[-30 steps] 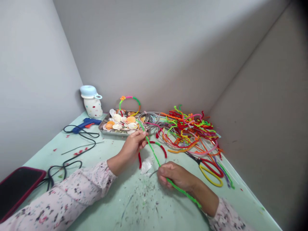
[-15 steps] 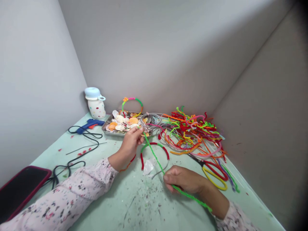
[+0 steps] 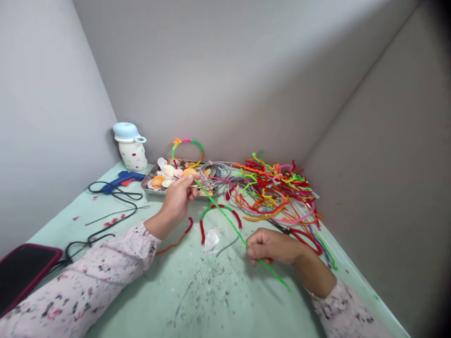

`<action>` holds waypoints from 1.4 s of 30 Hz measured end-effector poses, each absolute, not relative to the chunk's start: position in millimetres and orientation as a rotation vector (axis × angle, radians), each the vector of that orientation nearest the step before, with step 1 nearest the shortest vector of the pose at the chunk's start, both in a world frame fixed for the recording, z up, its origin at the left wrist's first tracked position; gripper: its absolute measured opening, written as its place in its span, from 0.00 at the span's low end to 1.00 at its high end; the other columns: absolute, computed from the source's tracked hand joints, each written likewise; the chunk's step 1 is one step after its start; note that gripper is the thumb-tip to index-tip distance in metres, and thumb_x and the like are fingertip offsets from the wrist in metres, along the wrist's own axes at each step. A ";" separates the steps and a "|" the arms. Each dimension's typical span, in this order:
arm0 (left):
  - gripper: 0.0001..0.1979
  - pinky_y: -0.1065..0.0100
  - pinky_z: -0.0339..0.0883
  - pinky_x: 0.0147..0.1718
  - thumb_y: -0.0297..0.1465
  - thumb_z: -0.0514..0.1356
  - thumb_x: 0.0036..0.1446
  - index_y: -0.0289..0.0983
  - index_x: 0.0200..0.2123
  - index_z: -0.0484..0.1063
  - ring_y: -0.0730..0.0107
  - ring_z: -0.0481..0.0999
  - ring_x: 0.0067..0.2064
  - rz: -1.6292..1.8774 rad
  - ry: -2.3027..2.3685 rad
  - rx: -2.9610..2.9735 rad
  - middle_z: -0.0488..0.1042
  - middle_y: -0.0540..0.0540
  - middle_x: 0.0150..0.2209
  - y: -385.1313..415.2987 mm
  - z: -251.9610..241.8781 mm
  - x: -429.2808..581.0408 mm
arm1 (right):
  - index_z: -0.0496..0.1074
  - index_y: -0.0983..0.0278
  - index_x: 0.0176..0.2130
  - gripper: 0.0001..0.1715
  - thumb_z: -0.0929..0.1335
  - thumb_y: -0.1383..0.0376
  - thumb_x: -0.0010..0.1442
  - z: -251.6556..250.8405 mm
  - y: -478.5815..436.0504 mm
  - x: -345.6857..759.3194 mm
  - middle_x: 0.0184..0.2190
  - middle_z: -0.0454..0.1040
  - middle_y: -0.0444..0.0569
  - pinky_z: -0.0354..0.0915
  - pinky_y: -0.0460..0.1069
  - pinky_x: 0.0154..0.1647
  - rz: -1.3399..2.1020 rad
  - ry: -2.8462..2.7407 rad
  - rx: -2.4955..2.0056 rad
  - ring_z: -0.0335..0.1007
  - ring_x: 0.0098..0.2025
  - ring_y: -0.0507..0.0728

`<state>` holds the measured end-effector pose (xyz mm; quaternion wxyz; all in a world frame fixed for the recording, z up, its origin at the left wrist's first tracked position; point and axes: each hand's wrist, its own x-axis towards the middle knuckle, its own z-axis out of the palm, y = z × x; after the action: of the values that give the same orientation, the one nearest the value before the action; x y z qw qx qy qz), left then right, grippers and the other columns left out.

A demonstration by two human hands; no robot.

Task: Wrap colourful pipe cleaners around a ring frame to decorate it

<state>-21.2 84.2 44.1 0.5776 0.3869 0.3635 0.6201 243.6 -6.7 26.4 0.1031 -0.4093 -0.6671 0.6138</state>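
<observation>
A bright green pipe cleaner (image 3: 225, 213) runs taut and slanting between my hands. My left hand (image 3: 178, 197) pinches its upper end, in front of the tray of shells. Lower down, my right hand (image 3: 269, 246) is closed around it, and a free tail sticks out below the fist. Beneath the strand lies an open hoop (image 3: 238, 218) wrapped in red and green, with a bare grey wire end (image 3: 228, 245). A crumpled whitish scrap (image 3: 212, 239) lies inside its curve. An orange and red pipe cleaner (image 3: 175, 243) rests beside my left wrist.
A metal tray (image 3: 150, 190) holds shells, with a colourful finished ring (image 3: 188, 140) standing on them. Tangled pipe cleaners (image 3: 278, 188), coiled grey wire (image 3: 225, 171) and scissors (image 3: 305, 236) lie right. Left are a blue glue gun (image 3: 123, 180), dark cord (image 3: 130, 209), bottle (image 3: 132, 150) and phone (image 3: 26, 272).
My right hand has slid along the green pipe cleaner towards its lower end, leaving a shorter tail and a longer span between my hands. The camera view has shifted slightly.
</observation>
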 end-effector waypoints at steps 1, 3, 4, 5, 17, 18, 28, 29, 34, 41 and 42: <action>0.10 0.79 0.52 0.13 0.32 0.60 0.56 0.30 0.35 0.74 0.82 0.65 0.18 1.457 0.850 0.901 0.72 0.49 0.27 85.4 45.0 -22.5 | 0.75 0.68 0.26 0.26 0.67 0.48 0.57 26.3 -5.2 245.5 0.15 0.62 0.38 0.48 0.42 0.18 1.805 -1.976 -1.206 0.52 0.17 0.45; 0.08 0.80 0.53 0.14 0.29 0.59 0.56 0.30 0.35 0.74 0.83 0.66 0.19 1.462 0.848 0.890 0.72 0.49 0.27 87.1 47.1 -24.7 | 0.76 0.69 0.27 0.28 0.67 0.47 0.57 25.5 -2.3 248.9 0.15 0.61 0.38 0.48 0.42 0.18 1.828 -2.000 -1.194 0.51 0.17 0.45; 0.07 0.80 0.54 0.14 0.27 0.58 0.56 0.29 0.35 0.75 0.83 0.66 0.19 1.470 0.851 0.885 0.72 0.48 0.28 87.6 48.3 -25.4 | 0.76 0.69 0.28 0.28 0.67 0.46 0.57 25.0 -1.1 250.3 0.15 0.61 0.38 0.48 0.42 0.17 1.830 -2.005 -1.191 0.51 0.17 0.45; 0.08 0.80 0.54 0.13 0.26 0.57 0.57 0.29 0.35 0.75 0.83 0.65 0.18 1.484 0.863 0.876 0.72 0.47 0.28 87.8 49.7 -25.9 | 0.76 0.69 0.28 0.28 0.67 0.46 0.57 24.6 0.0 251.5 0.15 0.62 0.39 0.48 0.42 0.17 1.830 -2.006 -1.194 0.51 0.17 0.45; 0.08 0.83 0.54 0.12 0.23 0.55 0.59 0.28 0.36 0.74 0.85 0.65 0.18 1.430 0.832 0.784 0.69 0.50 0.25 81.5 58.4 -23.9 | 0.77 0.68 0.29 0.20 0.69 0.52 0.56 34.2 -2.6 248.7 0.15 0.64 0.38 0.53 0.41 0.20 1.935 -2.096 -1.254 0.55 0.18 0.45; 0.07 0.83 0.54 0.12 0.24 0.56 0.59 0.28 0.37 0.74 0.86 0.64 0.18 1.400 0.820 0.796 0.69 0.51 0.25 80.0 58.8 -22.6 | 0.77 0.68 0.30 0.20 0.70 0.52 0.55 38.5 -3.5 249.5 0.16 0.66 0.39 0.54 0.42 0.21 1.951 -2.126 -1.276 0.57 0.18 0.45; 0.11 0.83 0.45 0.13 0.35 0.66 0.53 0.32 0.34 0.72 0.89 0.56 0.17 0.921 0.799 1.024 0.73 0.51 0.26 41.3 50.7 10.2 | 0.71 0.63 0.53 0.27 0.68 0.64 0.52 46.2 -10.8 316.4 0.49 0.74 0.58 0.64 0.52 0.45 0.318 -2.198 -2.391 0.71 0.49 0.64; 0.12 0.82 0.45 0.14 0.35 0.67 0.52 0.32 0.32 0.71 0.89 0.56 0.16 0.899 0.811 1.041 0.74 0.50 0.27 37.9 46.8 13.6 | 0.70 0.64 0.54 0.29 0.69 0.66 0.51 40.3 -13.1 320.4 0.50 0.74 0.60 0.64 0.53 0.47 0.321 -2.198 -2.412 0.70 0.51 0.66; 0.10 0.78 0.44 0.14 0.33 0.67 0.50 0.33 0.33 0.73 0.85 0.59 0.18 0.776 0.851 1.113 0.77 0.47 0.31 27.4 32.3 22.4 | 0.64 0.61 0.59 0.35 0.65 0.72 0.52 24.1 -21.2 326.6 0.54 0.72 0.59 0.64 0.55 0.48 0.364 -2.249 -2.474 0.70 0.53 0.66; 0.11 0.76 0.60 0.25 0.31 0.68 0.48 0.35 0.37 0.78 0.81 0.68 0.26 0.704 0.777 1.066 0.79 0.44 0.38 23.7 22.1 22.6 | 0.65 0.63 0.58 0.29 0.63 0.70 0.56 18.9 -16.3 328.4 0.56 0.70 0.61 0.63 0.54 0.48 0.326 -2.213 -2.523 0.69 0.54 0.66; 0.10 0.76 0.60 0.26 0.30 0.68 0.48 0.35 0.37 0.78 0.80 0.68 0.26 0.706 0.768 1.059 0.79 0.44 0.38 23.5 21.3 22.7 | 0.65 0.63 0.58 0.29 0.63 0.69 0.57 18.5 -15.9 327.6 0.55 0.70 0.61 0.63 0.54 0.47 0.320 -2.215 -2.530 0.69 0.54 0.66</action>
<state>22.7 23.5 21.3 0.7362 0.4822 0.3498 0.3212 327.6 -15.9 18.5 -0.1178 -0.7437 -0.6513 0.0942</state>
